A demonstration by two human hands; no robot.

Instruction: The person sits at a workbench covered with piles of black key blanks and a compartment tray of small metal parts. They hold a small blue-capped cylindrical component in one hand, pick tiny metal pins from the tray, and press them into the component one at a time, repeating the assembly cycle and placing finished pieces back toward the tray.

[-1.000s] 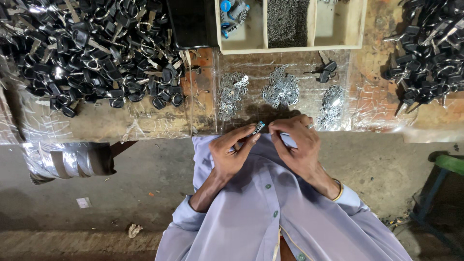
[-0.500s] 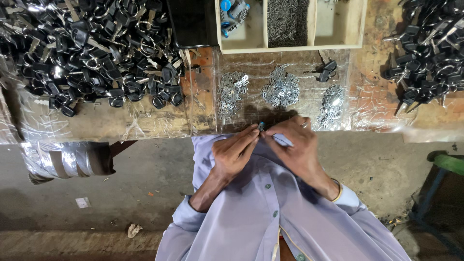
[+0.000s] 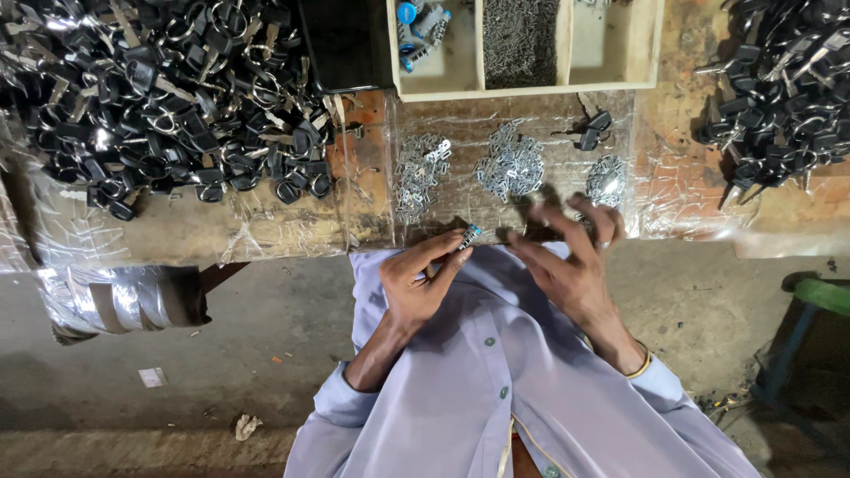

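Your right hand [image 3: 571, 257] has left the small metal piece [image 3: 468, 236], fingers now spread toward the silver heaps [image 3: 511, 165], while your left hand [image 3: 423, 276] pinches it at the plastic-covered bench [image 3: 266, 232] edge, wooden tray [image 3: 522, 88] beyond.

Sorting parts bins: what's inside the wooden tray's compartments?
The wooden tray holds blue-capped pieces in one compartment and small grey metal bits in the middle. The third looks bare; its top is cropped.

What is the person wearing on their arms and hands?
Both arms are in long pale lavender-blue shirt sleeves with buttoned cuffs. The left hand is bare. The right hand has a ring on one finger and a thin yellow band at the wrist.
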